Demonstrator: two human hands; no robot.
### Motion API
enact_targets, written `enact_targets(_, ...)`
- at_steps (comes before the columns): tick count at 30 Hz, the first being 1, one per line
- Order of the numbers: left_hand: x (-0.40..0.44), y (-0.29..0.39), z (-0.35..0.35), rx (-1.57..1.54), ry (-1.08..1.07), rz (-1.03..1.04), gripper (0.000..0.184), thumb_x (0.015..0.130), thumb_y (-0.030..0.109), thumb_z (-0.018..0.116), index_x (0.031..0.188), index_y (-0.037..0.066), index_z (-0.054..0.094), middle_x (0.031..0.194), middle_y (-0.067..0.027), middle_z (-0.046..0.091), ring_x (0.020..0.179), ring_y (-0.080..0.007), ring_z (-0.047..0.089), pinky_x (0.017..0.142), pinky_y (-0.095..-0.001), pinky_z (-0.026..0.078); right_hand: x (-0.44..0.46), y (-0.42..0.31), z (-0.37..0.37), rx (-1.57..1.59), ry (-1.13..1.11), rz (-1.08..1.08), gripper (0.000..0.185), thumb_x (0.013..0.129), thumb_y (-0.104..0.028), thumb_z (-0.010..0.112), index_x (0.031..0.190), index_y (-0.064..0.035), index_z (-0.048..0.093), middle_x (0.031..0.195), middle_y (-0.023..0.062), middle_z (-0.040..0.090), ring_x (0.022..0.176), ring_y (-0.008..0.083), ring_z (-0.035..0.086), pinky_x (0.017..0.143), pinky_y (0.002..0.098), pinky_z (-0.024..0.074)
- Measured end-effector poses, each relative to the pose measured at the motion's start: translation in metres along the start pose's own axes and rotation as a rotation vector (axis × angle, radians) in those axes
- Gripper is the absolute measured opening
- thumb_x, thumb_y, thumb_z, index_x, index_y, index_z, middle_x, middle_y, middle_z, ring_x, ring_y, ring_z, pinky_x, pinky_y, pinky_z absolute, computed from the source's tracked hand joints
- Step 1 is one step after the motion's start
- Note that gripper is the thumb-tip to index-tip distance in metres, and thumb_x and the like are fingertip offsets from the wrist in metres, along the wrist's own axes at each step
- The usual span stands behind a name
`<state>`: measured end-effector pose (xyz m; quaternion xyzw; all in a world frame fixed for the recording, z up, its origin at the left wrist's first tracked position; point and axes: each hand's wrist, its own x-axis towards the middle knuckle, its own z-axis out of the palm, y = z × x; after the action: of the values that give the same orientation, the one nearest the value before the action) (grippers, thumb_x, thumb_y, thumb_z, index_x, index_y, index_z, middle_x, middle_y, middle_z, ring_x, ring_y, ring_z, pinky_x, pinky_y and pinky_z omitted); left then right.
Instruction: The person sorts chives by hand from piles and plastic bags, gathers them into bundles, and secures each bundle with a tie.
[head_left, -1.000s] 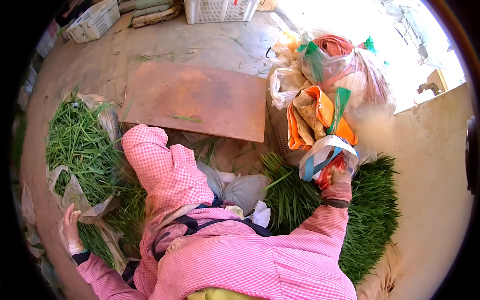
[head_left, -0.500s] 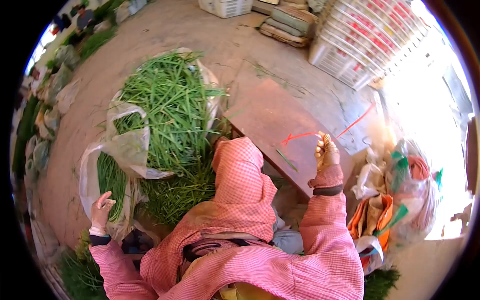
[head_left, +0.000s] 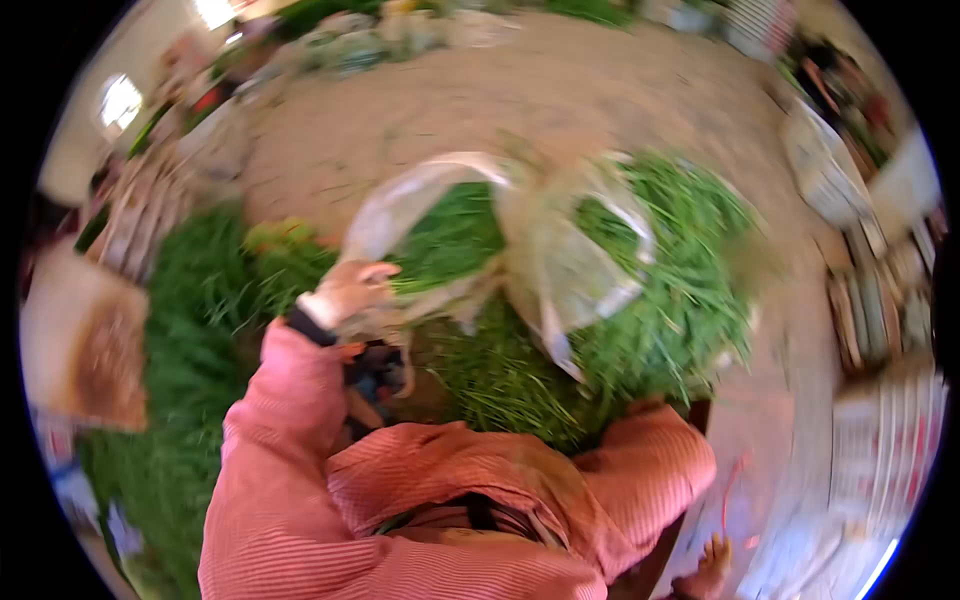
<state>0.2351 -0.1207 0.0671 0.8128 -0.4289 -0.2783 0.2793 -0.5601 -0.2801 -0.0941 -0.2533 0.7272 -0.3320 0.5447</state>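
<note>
Spillage appears possible: greens [head_left: 450, 235] lie loose in the open plastic bag [head_left: 385, 210], and a snagged rim could tip them out. Left hand [head_left: 350, 290] is extended forward at that rim, fingers parted, contact unclear; right hand [head_left: 712, 572] sits low beside a red strip [head_left: 733, 490], its grip impossible to tell.
</note>
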Motion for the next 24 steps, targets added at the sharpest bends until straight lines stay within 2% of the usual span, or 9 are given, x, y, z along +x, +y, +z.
enact_targets(1,-0.001,-0.009,-0.009,0.018,0.019,-0.033,0.036,0.073,0.009,0.06,0.109,0.005,0.055,0.074,-0.0029,0.059,0.065,-0.0083,0.05,0.062,-0.0239,0.043,-0.035,-0.019,0.027,-0.386,-0.104,-0.441,0.048,0.083,-0.017,0.053,0.127,-0.0068,0.035,0.121,0.0094,0.047,0.11,0.0208,0.045,0.09,0.0362,0.0369)
enact_targets(2,-0.002,-0.007,-0.016,0.053,0.044,-0.094,0.037,0.073,0.009,0.061,0.108,0.005,0.055,0.073,-0.0028,0.059,0.065,-0.0078,0.05,0.062,-0.0228,0.043,-0.08,-0.107,0.109,-0.179,-0.018,-0.071,0.051,0.085,-0.03,0.044,0.129,-0.009,0.03,0.12,0.0091,0.047,0.11,0.0209,0.043,0.093,0.0406,0.0326)
enact_targets(4,0.003,-0.033,-0.026,-0.049,0.076,-0.134,0.039,0.073,0.009,0.06,0.11,0.003,0.054,0.076,-0.0025,0.058,0.068,-0.008,0.052,0.063,-0.0222,0.043,-0.019,-0.134,0.135,-0.451,-0.065,-0.182,0.052,0.087,-0.041,0.037,0.127,-0.0074,0.034,0.115,0.0091,0.05,0.106,0.0244,0.046,0.092,0.0441,0.0345)
enact_targets(6,0.01,-0.054,-0.035,-0.182,0.037,-0.162,0.041,0.073,0.007,0.059,0.112,0.002,0.052,0.078,-0.0024,0.058,0.07,-0.0087,0.053,0.064,-0.0221,0.044,-0.048,-0.181,0.224,-0.335,-0.426,-0.548,0.045,0.085,-0.032,0.048,0.121,-0.0075,0.042,0.096,0.0069,0.058,0.066,0.0098,0.052,0.054,0.0192,0.0417)
enact_targets(8,0.018,-0.056,-0.041,-0.049,-0.013,-0.168,0.042,0.073,0.002,0.054,0.115,0.002,0.049,0.081,-0.0029,0.059,0.071,-0.008,0.054,0.068,-0.0215,0.044,-0.111,-0.203,0.331,-0.386,-0.621,-0.811,0.042,0.083,-0.028,0.053,0.119,-0.0078,0.044,0.087,0.0067,0.061,0.053,0.0067,0.05,0.043,0.0136,0.0349)
enact_targets(11,0.045,-0.109,-0.018,0.262,0.151,-0.131,0.053,0.067,0.022,0.062,0.115,0.004,0.05,0.1,-0.017,0.058,0.092,-0.0228,0.056,0.08,-0.0307,0.043,-0.198,-0.193,0.467,-0.578,-0.904,-0.636,0.024,0.081,-0.014,0.056,0.102,-0.0029,0.057,0.092,0.0063,0.061,0.065,0.0092,0.056,0.053,0.0172,0.0426)
enact_targets(16,0.062,-0.152,0.048,0.711,-0.192,-0.233,0.079,0.063,0.041,0.067,0.123,0.001,0.037,0.114,-0.0172,0.049,0.109,-0.028,0.046,0.088,-0.038,0.039,-0.203,-0.089,0.644,-0.808,-1.353,-0.99,0.019,0.078,-0.012,0.059,0.096,-0.0049,0.061,0.089,0.0095,0.062,0.083,0.0178,0.059,0.075,0.0264,0.0446)
enact_targets(19,0.055,-0.222,0.111,1.098,-0.134,-0.222,0.063,0.074,0.03,0.056,0.126,0.005,0.033,0.131,-0.01,0.033,0.123,-0.0282,0.029,0.103,-0.0484,0.012,-0.179,-0.023,0.725,-0.959,-1.411,-0.984,0.022,0.076,-0.011,0.059,0.098,-0.0098,0.061,0.088,0.0094,0.062,0.082,0.0208,0.059,0.073,0.029,0.0453)
enact_targets(24,0.051,-0.262,0.126,0.873,0.103,-0.257,0.043,0.072,0.019,0.052,0.114,0.008,0.047,0.123,-0.0073,0.043,0.122,-0.0269,0.03,0.103,-0.0489,0.012,-0.186,0.051,0.82,-1.216,-1.496,-1.216,0.045,0.074,-0.016,0.062,0.117,-0.0118,0.048,0.111,0.014,0.053,0.102,0.0252,0.05,0.087,0.0346,0.0398)
